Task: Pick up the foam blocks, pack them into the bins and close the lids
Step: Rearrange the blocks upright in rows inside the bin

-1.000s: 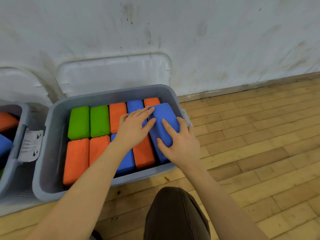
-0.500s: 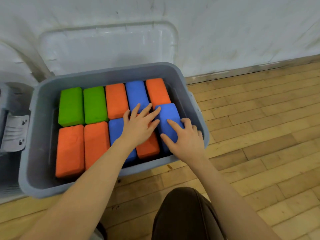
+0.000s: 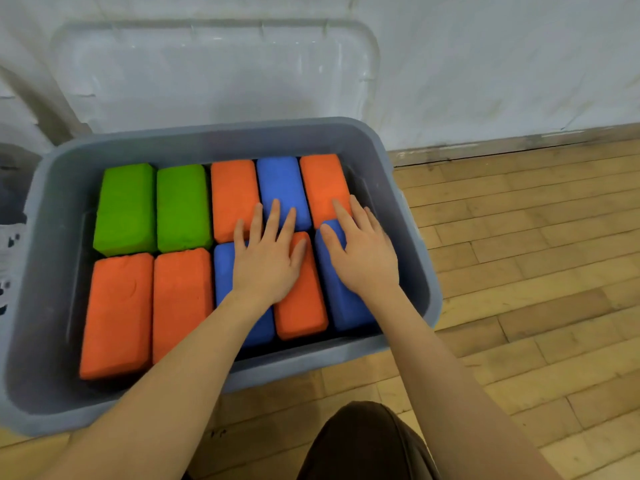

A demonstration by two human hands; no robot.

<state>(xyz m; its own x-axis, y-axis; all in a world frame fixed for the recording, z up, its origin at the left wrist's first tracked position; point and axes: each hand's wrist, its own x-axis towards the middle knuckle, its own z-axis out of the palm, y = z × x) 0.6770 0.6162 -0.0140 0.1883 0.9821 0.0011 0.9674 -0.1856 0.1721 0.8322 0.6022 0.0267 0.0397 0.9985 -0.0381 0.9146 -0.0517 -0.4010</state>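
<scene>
Ten foam blocks are seen packed in two rows inside the grey bin [image 3: 412, 237]. The left hand [image 3: 266, 261] and right hand [image 3: 363, 258] are laid flat, fingers straight, nothing gripped, upon the near-right blue block [image 3: 341, 303] and its neighbours. Even downward pressure is advised until all tops sit level; the lid [image 3: 214, 74], propped behind, can then be closed.

Both bare forearms are extended forward side by side. The left hand [image 3: 266, 261] is laid flat, fingers spread and straight. The right hand [image 3: 363, 252] is likewise flattened, palm down.
</scene>
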